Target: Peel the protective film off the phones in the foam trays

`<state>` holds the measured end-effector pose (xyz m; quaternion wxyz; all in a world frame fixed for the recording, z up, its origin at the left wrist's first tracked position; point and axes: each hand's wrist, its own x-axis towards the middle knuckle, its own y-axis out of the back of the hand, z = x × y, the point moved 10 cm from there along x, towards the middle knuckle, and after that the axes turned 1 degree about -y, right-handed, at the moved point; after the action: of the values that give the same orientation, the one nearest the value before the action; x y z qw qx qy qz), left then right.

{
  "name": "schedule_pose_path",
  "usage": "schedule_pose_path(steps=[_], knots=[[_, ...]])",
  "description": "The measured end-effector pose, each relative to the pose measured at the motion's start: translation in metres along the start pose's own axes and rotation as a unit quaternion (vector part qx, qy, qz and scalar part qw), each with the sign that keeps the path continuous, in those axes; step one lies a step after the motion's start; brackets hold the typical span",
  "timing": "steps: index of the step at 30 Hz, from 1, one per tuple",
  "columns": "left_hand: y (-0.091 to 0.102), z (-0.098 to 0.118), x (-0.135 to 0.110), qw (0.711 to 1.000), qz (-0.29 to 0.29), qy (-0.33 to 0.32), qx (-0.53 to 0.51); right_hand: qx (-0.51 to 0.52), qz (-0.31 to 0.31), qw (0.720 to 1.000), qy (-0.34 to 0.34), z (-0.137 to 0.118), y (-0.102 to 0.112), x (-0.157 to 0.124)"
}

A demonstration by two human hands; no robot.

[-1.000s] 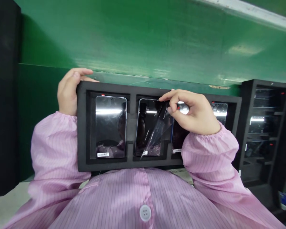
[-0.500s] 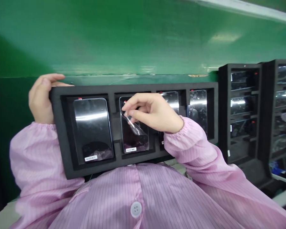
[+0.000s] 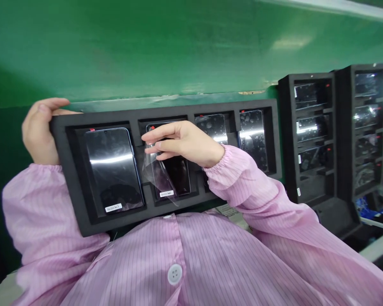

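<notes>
A black foam tray [image 3: 166, 111] with several slots leans against my chest, each slot holding a dark phone. My left hand [image 3: 40, 129] grips the tray's upper left corner, fingers curled over the top edge. My right hand [image 3: 181, 142] pinches a clear protective film [image 3: 155, 172] that hangs loose in front of the second phone [image 3: 175, 172], attached only near its lower edge. The first phone [image 3: 113, 168] on the left lies in its slot with a white label at the bottom. Two more phones [image 3: 252, 136] show to the right, partly behind my right sleeve.
A green wall [image 3: 178, 46] rises just behind the tray. At the right stand two upright black foam racks [image 3: 309, 131] filled with more phones. My pink striped smock fills the lower part of the view. A pale bench edge [image 3: 375, 248] shows at lower right.
My right hand has pulled the film leftward and further off the second phone, so more of the film hangs free. The tray has shifted left in view and tilted slightly.
</notes>
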<state>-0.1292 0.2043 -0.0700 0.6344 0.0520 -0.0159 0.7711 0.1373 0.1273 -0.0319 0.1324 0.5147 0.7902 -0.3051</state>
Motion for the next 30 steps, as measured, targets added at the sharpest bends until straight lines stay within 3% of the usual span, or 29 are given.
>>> schedule_pose_path(steps=[2, 6, 8, 10, 12, 14, 18, 21, 24, 27, 30], knots=[[-0.005, 0.015, -0.005, 0.998, -0.007, -0.056, 0.041, 0.002, 0.004, 1.000, 0.005, 0.001, 0.000, 0.001], [-0.011, 0.018, -0.008, 0.998, -0.011, -0.050, 0.044, -0.024, 0.014, 0.999, 0.020, -0.007, 0.002, -0.001], [-0.012, 0.016, -0.007, 0.998, -0.008, -0.051, 0.036, -0.078, 0.034, 0.995, 0.053, -0.024, 0.012, -0.007], [-0.006, 0.011, -0.006, 0.999, 0.023, -0.044, 0.021, -0.170, 0.095, 0.973, 0.127, -0.054, 0.034, -0.023], [0.002, 0.004, -0.014, 0.998, 0.050, -0.032, 0.034, -0.265, 0.180, 0.923, 0.211, -0.089, 0.060, -0.053], [0.012, 0.002, -0.034, 0.994, 0.061, -0.022, 0.087, -0.329, 0.238, 0.876, 0.260, -0.112, 0.080, -0.087], [0.059, 0.012, -0.114, 0.982, 0.127, -0.020, 0.141, -0.395, 0.264, 0.850, 0.226, -0.111, 0.103, -0.132], [0.106, 0.036, -0.190, 0.936, 0.278, -0.083, 0.198, -0.465, 0.260, 0.825, 0.189, -0.101, 0.116, -0.134], [0.143, 0.061, -0.253, 0.840, 0.458, -0.163, 0.240, -0.538, 0.211, 0.793, 0.192, -0.105, 0.109, -0.102], [0.163, 0.071, -0.282, 0.758, 0.567, -0.213, 0.241, -0.595, 0.164, 0.758, 0.211, -0.119, 0.070, -0.062], [0.174, 0.074, -0.287, 0.707, 0.623, -0.243, 0.231, -0.657, 0.086, 0.712, 0.232, -0.128, 0.008, -0.027]])
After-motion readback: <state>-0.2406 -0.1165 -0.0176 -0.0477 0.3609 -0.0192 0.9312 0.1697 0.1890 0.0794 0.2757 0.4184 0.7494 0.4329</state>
